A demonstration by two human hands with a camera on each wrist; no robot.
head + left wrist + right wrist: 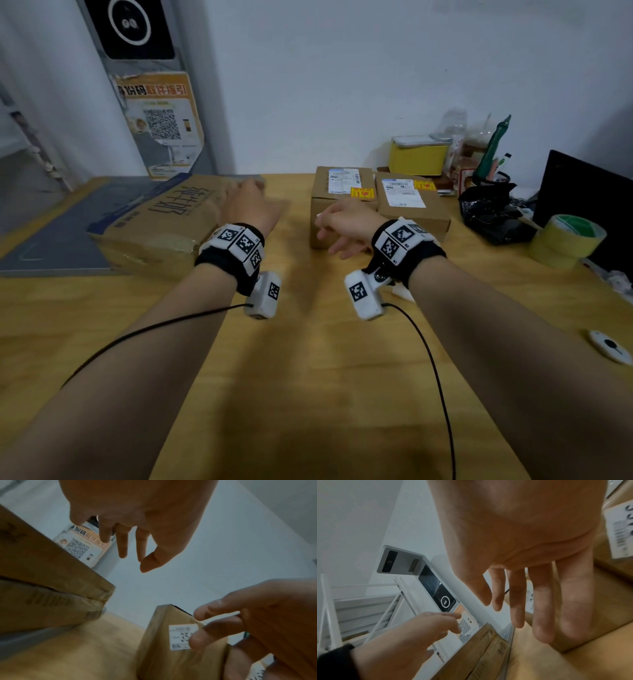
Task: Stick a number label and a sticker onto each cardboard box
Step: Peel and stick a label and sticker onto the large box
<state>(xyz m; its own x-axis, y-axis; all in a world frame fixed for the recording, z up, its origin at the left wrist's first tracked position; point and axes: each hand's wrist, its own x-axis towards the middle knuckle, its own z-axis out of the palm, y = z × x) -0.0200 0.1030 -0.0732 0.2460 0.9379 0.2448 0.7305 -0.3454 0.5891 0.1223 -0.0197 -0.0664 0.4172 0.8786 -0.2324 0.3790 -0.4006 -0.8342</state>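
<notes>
1. Cardboard boxes are seen on a wooden table (308, 377): a large flat box (161, 219) with printed characters is laid at the left, partly on a grey board (61, 233).
2. A smaller middle box (339, 202) is stood at the table's centre, with a right box (411, 202) just beside it; each bears a white shipping label and a yellow sticker on top.
3. A roll of yellowish tape (565, 241) is placed at the right edge, near a black bag (493, 216).
4. The left hand (250, 205) is held over the near corner of the large flat box, fingers loosely extended and nothing gripped (contact with the box cannot be told).
5. The right hand (346, 222) is held in front of the middle box, fingers relaxed and empty.
6. A white number label (181, 637), printed "35", is stuck on the front face of the middle box, partly covered in the left wrist view by the right hand's fingers (205, 635).
</notes>
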